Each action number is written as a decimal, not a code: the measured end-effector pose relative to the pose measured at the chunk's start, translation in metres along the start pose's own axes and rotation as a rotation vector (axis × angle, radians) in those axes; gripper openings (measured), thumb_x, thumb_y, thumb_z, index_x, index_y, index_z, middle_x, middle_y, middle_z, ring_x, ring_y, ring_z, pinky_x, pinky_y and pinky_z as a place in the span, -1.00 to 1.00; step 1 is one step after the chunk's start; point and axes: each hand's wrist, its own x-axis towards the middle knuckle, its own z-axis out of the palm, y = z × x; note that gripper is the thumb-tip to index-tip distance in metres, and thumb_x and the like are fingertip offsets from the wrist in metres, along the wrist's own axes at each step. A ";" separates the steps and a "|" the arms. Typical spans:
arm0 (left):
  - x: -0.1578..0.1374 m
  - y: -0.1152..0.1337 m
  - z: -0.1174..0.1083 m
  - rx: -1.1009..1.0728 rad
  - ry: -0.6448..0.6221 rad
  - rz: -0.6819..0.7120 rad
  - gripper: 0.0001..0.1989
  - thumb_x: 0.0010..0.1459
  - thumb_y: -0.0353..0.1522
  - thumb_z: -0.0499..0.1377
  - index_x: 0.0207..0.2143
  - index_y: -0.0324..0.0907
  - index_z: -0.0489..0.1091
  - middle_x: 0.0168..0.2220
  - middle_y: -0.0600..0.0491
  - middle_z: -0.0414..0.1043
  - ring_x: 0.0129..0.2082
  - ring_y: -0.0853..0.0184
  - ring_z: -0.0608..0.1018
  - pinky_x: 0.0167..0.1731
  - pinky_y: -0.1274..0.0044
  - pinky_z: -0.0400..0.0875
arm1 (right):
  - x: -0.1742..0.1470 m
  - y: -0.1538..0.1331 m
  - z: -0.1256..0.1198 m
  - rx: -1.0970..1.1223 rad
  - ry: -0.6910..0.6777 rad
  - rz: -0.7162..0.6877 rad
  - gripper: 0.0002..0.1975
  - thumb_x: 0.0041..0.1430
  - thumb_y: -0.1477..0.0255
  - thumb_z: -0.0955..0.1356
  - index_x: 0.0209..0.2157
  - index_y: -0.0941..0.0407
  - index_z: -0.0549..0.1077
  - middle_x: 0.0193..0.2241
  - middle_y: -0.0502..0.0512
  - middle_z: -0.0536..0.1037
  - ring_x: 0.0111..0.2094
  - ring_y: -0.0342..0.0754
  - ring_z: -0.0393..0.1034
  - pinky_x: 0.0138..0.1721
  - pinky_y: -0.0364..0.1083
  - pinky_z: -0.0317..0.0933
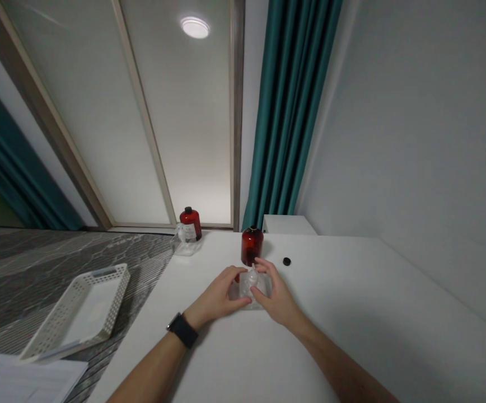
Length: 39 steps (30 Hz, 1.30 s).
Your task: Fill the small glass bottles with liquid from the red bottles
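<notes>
Between my two hands, on the white table (234, 352), is a crumpled-looking clear plastic piece (249, 280) with a narrow peak on top; its exact kind is hard to make out. My left hand (226, 291) curves around its left side, thumb at the front edge. From the right, my right hand (274, 294) holds it between thumb and fingers. Just behind stands a dark red-brown bottle (251, 246), upright and apparently without a cap. A small black cap (286, 261) lies on the table to the right of it.
Near the table's far left corner, a second red bottle (191, 223) with a black cap stands behind a clear plastic item (186, 245). To the left, lower down, are a white perforated basket (115, 299) and papers (28, 378). A white box-like surface (289, 224) adjoins the far edge.
</notes>
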 end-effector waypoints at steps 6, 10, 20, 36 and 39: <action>0.000 -0.001 0.000 0.006 -0.011 -0.002 -0.44 0.09 -0.30 0.31 0.13 -0.14 0.25 0.01 -0.08 0.40 -0.07 0.16 0.47 -0.06 0.33 0.41 | 0.001 0.002 -0.001 0.053 -0.010 0.026 -0.37 0.08 0.48 0.35 0.21 0.03 0.17 -0.08 0.11 0.45 0.01 0.04 0.37 0.14 0.09 0.20; -0.001 -0.001 0.000 0.007 -0.006 0.002 -0.43 0.08 -0.32 0.32 0.13 -0.14 0.25 0.03 -0.09 0.39 -0.03 0.15 0.46 -0.01 0.32 0.39 | 0.001 0.002 -0.002 0.040 -0.011 0.013 -0.38 0.09 0.47 0.36 0.20 0.04 0.18 -0.13 0.09 0.44 -0.01 0.02 0.38 0.17 0.11 0.17; 0.000 0.000 0.000 0.009 -0.007 -0.002 -0.42 0.07 -0.33 0.32 0.14 -0.12 0.26 0.03 -0.08 0.41 -0.01 0.13 0.47 0.02 0.30 0.39 | -0.001 -0.002 -0.002 -0.046 -0.013 -0.028 -0.37 0.02 0.56 0.37 0.16 0.01 0.29 -0.08 0.10 0.44 -0.01 0.04 0.37 0.14 0.10 0.22; 0.000 -0.001 -0.001 0.012 -0.009 0.015 -0.41 0.06 -0.35 0.33 0.14 -0.13 0.25 0.02 -0.06 0.40 -0.04 0.17 0.47 -0.05 0.36 0.41 | 0.000 -0.004 -0.003 -0.025 -0.027 -0.036 -0.39 0.06 0.57 0.35 0.17 0.01 0.28 -0.08 0.10 0.42 0.00 0.03 0.36 0.15 0.08 0.21; 0.000 -0.001 -0.001 0.016 -0.010 0.018 -0.42 0.07 -0.35 0.32 0.14 -0.12 0.25 0.01 -0.04 0.40 -0.05 0.18 0.47 -0.05 0.36 0.41 | 0.000 -0.003 -0.004 -0.028 0.004 -0.039 -0.44 0.06 0.56 0.34 0.13 0.01 0.32 -0.19 0.05 0.41 -0.08 0.01 0.37 0.13 0.09 0.21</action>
